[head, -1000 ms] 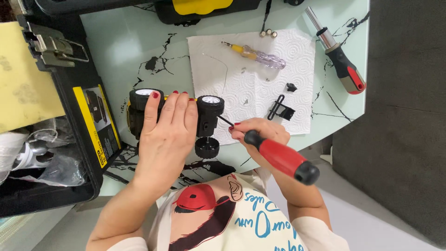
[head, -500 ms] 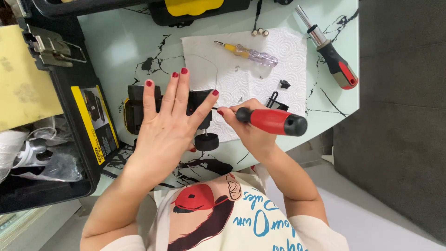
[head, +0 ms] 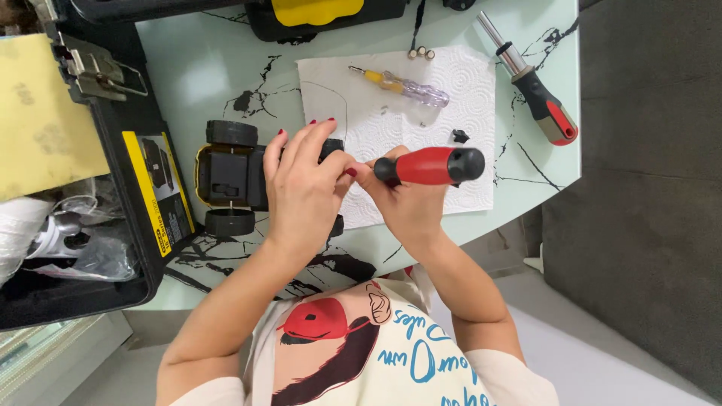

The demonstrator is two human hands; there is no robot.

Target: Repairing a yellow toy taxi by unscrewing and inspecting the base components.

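Fingers steady toy car; right hand grips screwdriver.

We see a pale marbled bench carrying a paper towel, toy truck, red-handled driver and black case.

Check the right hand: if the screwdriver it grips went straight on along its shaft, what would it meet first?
The right hand points the red-handled screwdriver leftward, its tip hidden behind the left hand. Straight on, it would probably meet the black toy truck under that hand first, though depth is unclear.
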